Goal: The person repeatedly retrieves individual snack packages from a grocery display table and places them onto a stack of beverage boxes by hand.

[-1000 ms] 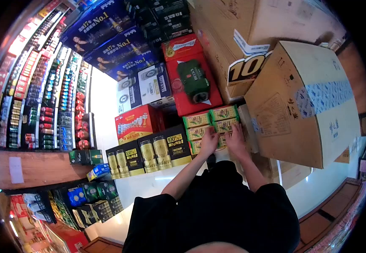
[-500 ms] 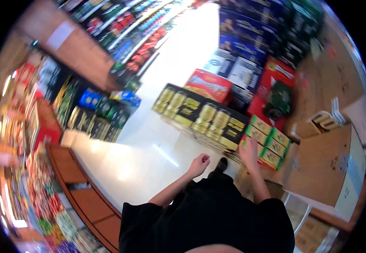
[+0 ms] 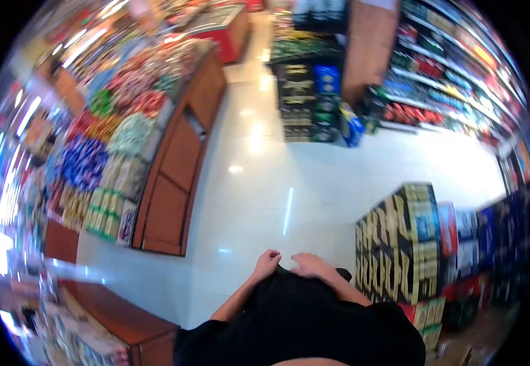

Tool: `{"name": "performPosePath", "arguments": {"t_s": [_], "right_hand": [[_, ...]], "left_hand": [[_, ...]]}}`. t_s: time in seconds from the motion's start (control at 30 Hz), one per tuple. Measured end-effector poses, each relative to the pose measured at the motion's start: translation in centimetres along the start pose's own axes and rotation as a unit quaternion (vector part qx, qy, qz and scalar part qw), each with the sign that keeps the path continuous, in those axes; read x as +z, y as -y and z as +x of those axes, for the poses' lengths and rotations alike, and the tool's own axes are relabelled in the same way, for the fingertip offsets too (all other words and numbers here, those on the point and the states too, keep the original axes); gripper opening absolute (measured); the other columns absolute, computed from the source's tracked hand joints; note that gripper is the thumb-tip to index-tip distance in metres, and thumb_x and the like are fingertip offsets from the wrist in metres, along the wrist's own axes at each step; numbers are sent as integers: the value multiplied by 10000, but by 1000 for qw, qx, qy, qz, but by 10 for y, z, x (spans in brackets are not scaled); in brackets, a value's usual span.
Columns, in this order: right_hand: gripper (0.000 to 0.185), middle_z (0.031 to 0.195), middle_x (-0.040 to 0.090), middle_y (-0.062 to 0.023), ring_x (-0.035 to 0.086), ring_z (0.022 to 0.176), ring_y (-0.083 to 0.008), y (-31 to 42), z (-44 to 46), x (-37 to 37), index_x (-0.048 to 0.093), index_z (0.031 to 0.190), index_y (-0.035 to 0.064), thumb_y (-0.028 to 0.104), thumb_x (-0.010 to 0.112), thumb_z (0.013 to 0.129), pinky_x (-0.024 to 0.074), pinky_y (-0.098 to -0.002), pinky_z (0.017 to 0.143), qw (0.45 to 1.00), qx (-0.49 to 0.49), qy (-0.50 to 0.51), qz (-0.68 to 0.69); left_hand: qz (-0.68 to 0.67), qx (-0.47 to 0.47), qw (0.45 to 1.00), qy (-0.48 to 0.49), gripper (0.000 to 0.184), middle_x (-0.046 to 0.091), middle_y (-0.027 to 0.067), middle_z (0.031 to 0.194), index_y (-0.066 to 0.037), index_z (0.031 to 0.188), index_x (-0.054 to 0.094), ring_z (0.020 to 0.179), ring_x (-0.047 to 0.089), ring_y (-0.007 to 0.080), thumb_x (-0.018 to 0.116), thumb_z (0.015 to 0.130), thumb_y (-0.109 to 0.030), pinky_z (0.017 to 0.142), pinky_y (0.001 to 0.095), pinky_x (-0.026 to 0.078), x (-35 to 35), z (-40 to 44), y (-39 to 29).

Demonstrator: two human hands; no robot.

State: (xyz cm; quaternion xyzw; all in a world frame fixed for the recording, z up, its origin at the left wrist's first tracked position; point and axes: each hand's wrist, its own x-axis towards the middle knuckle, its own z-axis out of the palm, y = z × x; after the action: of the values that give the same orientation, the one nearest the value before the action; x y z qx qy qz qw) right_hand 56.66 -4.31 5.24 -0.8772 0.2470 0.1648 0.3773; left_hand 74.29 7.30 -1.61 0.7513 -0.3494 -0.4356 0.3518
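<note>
In front of the black shirt [image 3: 313, 323], my left hand [image 3: 267, 263] has its fingers curled together close to the cloth. Whether it pinches anything is too small to make out. Just to its right, my right hand [image 3: 310, 266] points its fingers toward the left one, slightly blurred and apart, with nothing visible in them. The two hands are close but do not clearly touch. To the right of them stands a stack of black and gold cartons [image 3: 396, 244]. Yellow-green packs [image 3: 431, 314] sit beside that stack, low on the right.
A brown wooden display counter [image 3: 170, 201] heaped with wrapped goods [image 3: 85, 161] runs along the left. Another wooden counter [image 3: 118, 311] is at lower left. Pale tiled floor [image 3: 259, 195] lies ahead. Stacked drink packs [image 3: 301, 110], a pillar [image 3: 368, 49] and stocked shelves [image 3: 442, 85] stand beyond.
My view has swung left, so the cartons now lie at the right. My right hand has left the yellow-green packs and come in front of my body beside my left hand.
</note>
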Motion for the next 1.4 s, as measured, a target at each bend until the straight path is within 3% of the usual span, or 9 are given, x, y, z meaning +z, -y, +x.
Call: {"name": "performPosePath", "arguments": {"t_s": [0.13,0.27,0.37,0.5,0.77,0.93,1.03,1.13,1.4], "right_hand": [[569,1242,567,-215,543,1141,-368,51,56,4,503,1284,0,377,562,862,426,-445,988,985,-158,69,-10],[507,1167,596,-240,563,1101,-377,82,92,-2,558,1180,-15,381,580,864,439,-451,960,950,-155,168,-211],[505,1117,609,-255,579,1064,-391,87,126,5,570,1151,-21,394,580,863,449,-455,937,927,-180,260,-200],[506,1094,622,-244,605,1005,-396,112,172,10,571,1150,-12,407,576,868,476,-460,881,894,-191,319,-249],[457,1015,637,-244,617,966,-391,199,323,15,614,1038,-2,402,585,827,498,-467,827,886,-249,299,-253],[422,1007,641,-238,614,969,-389,260,416,-23,607,1036,-4,352,617,809,495,-458,841,924,-271,207,-174],[470,1090,626,-244,596,1035,-383,288,462,-38,589,1110,-23,351,608,826,480,-440,900,938,-257,152,-176],[445,1064,618,-252,584,1046,-379,313,493,-45,584,1100,-6,351,597,834,474,-463,897,934,-268,148,-181],[611,1255,552,-256,518,1188,-374,402,557,-37,499,1284,-38,382,605,853,410,-411,1014,884,-265,312,-226]], "left_hand": [[-88,-85,982,-142,296,672,127,889,24,1016,628,846,643,200,615,863,-229,771,330,511,-39,-33,64],[-190,-145,936,-257,299,672,111,847,23,1005,631,789,642,188,631,842,-228,723,324,513,-43,-64,104],[-211,-170,912,-307,299,676,110,845,18,998,630,770,645,182,635,842,-237,722,317,514,-39,-76,119],[-274,-193,918,-213,304,684,95,850,2,984,636,779,648,164,638,852,-271,732,312,513,-48,-65,161],[-143,-240,907,-316,338,688,151,953,-35,988,655,918,661,267,640,839,-337,813,376,513,-179,-16,174],[-19,-195,970,-148,422,670,187,1009,-21,1053,638,954,640,333,585,854,-389,841,402,503,-284,10,143],[65,-158,968,-183,430,661,186,1038,-13,1085,619,975,629,344,578,863,-378,846,406,498,-338,16,160],[-6,-243,916,-320,427,655,197,1062,-3,1140,594,993,624,350,598,872,-335,860,403,494,-379,10,162],[-191,-268,864,-382,464,667,160,1044,10,1184,583,974,637,242,631,886,-342,859,344,494,-445,14,202]]}}
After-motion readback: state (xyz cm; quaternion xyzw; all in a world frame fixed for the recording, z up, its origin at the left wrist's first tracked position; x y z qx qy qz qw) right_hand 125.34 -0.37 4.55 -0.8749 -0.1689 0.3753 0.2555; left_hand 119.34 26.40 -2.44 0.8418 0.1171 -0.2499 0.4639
